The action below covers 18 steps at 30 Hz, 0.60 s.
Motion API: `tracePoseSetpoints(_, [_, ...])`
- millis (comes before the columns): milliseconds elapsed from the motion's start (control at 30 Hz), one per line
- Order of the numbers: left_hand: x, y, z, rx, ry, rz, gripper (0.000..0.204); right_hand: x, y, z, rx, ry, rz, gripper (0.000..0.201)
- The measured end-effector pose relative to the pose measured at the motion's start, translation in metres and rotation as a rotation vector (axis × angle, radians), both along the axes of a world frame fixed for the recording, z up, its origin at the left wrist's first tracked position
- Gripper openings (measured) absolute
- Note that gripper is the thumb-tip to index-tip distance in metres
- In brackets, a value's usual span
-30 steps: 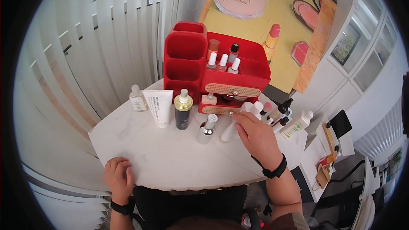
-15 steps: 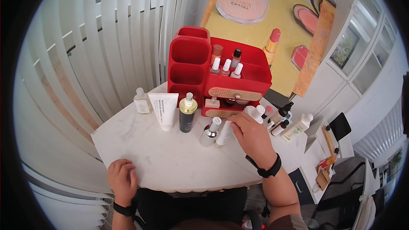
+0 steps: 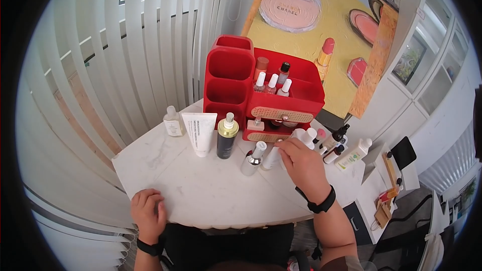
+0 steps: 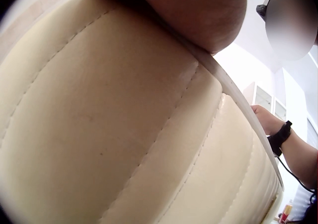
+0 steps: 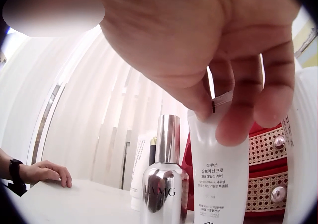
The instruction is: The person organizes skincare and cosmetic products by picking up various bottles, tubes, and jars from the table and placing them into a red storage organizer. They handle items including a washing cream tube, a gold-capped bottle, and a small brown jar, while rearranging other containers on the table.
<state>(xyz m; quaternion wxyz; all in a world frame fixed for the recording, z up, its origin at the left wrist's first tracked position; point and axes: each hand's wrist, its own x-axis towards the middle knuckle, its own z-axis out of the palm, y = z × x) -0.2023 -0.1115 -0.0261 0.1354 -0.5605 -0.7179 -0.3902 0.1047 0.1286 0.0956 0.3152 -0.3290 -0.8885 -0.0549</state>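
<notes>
My right hand point(image 3: 305, 169) pinches a white squeeze tube point(image 5: 218, 167) by its flat top end, thumb on one side and fingers on the other. The tube stands on the white marble-look table point(image 3: 201, 195). Close to its left is a shiny silver pump bottle point(image 3: 252, 163). A larger white bottle point(image 5: 303, 134) rises just beside my fingertips in the right wrist view. My left hand point(image 3: 149, 215) rests on the table's near left edge, fingers loosely bent and holding nothing.
Behind stands a red organizer point(image 3: 229, 65) with nail polish bottles and a part-open lower drawer point(image 3: 261, 136). Left of the silver bottle are a dark gold-collared bottle point(image 3: 227, 140), a white cream tube point(image 3: 201, 135) and a small clear bottle point(image 3: 173, 123). Several bottles point(image 3: 334, 145) crowd the right side.
My right hand has brought the white tube left, nearer the silver bottle, keeping its pinch on the top. The head view has shifted slightly. My left hand stays at the table edge.
</notes>
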Motion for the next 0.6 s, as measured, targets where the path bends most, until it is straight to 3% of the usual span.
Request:
tracePoseSetpoints(400, [-0.001,-0.001,-0.002,0.011,-0.001,0.005,0.014,0.004,-0.003,0.012,-0.051,-0.048,-0.049,0.022])
tracePoseSetpoints(500, [-0.001,-0.001,-0.002,0.011,-0.003,0.002,0.014,-0.003,-0.011,0.025,-0.018,0.085,-0.066,0.025])
tracePoseSetpoints(600, [0.001,0.000,0.001,0.010,-0.004,-0.005,0.012,-0.012,-0.017,0.032,0.040,0.056,0.056,0.029])
